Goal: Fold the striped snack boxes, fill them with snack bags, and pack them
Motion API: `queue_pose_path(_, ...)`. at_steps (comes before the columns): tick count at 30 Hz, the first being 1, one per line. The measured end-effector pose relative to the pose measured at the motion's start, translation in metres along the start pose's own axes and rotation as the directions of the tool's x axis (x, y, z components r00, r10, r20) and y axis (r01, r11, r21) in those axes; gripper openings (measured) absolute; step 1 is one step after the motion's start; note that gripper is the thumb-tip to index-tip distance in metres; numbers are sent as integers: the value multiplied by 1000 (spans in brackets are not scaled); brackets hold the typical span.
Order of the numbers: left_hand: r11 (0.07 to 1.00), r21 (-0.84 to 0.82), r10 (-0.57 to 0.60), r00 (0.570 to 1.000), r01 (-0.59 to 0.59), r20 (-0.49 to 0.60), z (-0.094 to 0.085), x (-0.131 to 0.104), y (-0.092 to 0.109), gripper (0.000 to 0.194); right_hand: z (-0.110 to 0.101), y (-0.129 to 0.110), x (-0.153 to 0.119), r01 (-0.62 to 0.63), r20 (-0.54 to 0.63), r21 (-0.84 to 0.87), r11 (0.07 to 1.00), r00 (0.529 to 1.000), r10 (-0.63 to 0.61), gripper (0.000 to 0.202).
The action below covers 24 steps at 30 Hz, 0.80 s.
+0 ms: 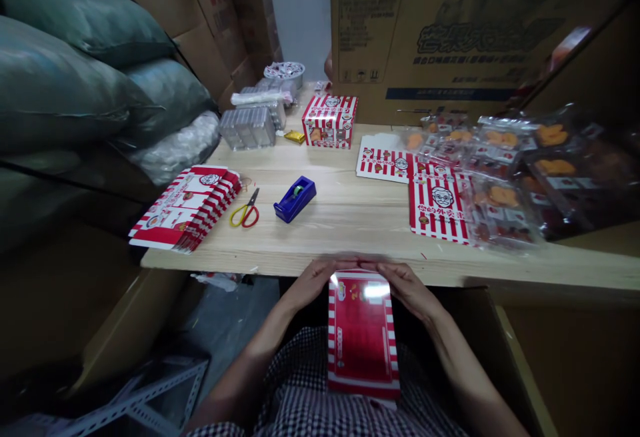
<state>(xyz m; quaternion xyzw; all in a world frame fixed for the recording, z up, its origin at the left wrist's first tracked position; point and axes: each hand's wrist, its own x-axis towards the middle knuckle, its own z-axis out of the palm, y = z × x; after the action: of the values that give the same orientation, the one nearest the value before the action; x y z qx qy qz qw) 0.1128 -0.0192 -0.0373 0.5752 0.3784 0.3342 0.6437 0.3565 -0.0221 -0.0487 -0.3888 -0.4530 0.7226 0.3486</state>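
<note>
A red cardboard box (364,344) with striped red-and-white edges rests at my lap, just below the table's front edge. My left hand (320,277) is closed on its far left corner. At the far right corner my right hand (404,285) grips the same box, and the fingertips of both hands nearly meet over its far end. Some fingers are hidden behind the box. Light glares off its glossy top. Beyond the hands on the wooden table (350,224) lie a blue tape dispenser (296,199) and red-and-yellow-handled scissors (245,210).
Flat striped cartons (187,207) are stacked at the table's left. An assembled striped box (330,122) stands at the back beside clear plastic trays (247,128). More cartons (440,207) and bagged toy packs (503,204) lie on the right. A big cardboard box (450,37) rises behind.
</note>
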Motion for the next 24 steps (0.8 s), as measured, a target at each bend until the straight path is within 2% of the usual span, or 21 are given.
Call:
queue_pose_path(6, 987, -105, -123, 992, 123, 8, -5, 11, 1, 44, -11, -18, 6, -60, 3, -79, 995, 998, 60, 28)
queue_pose_path(12, 982, -75, -180, 981, 175, -68, -13, 21, 5, 39, -10, -23, 17, -94, 11, -79, 992, 995, 95, 34)
queue_pose_path(16, 978, -65, -201, 977, 197, -76, -12, 24, 6, 40, -14, -27, 19, -121, 56, -84, 989, 990, 126, 38)
queue_pose_path(20, 975, -70, -216, 975, 212, -60, -11, 28, 6, 40, -25, -37, 25, -161, 105, -163, 973, 978, 180, 35)
queue_pose_path(24, 978, -41, -205, 977, 203, -49, -12, 28, 4, 38, -26, -37, 30, -120, 109, -175, 977, 984, 141, 31)
